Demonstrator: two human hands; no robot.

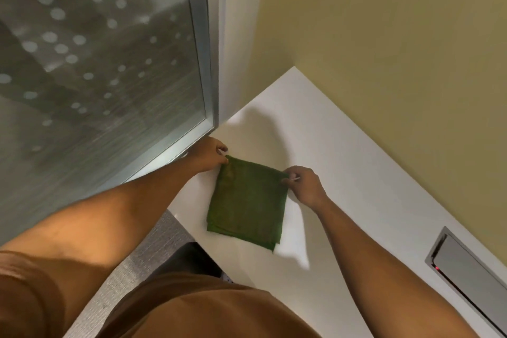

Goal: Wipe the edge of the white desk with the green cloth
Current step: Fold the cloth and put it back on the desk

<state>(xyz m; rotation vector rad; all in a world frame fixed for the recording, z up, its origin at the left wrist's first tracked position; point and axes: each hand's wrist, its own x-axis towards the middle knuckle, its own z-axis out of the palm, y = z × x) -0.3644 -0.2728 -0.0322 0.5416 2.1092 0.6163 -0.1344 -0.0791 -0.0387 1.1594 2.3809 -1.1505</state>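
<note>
While one green cloth [247, 202] lies on the white desk [343, 159], left hand [210, 153] and right hand [304, 185] each pinch a corner.

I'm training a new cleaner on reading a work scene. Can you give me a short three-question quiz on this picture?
1. True or false: the green cloth lies folded on the white desk.
2. Which corners of the cloth do the two hands pinch? A) the two far corners B) the two near corners C) one far, one near
3. Fill in: set into the desk at the right, near the wall, is a grey ____ with a small red light.

Key
1. True.
2. A: the left hand holds the far left corner, the right hand the far right corner.
3. Panel (a hatch-like plate).
</note>
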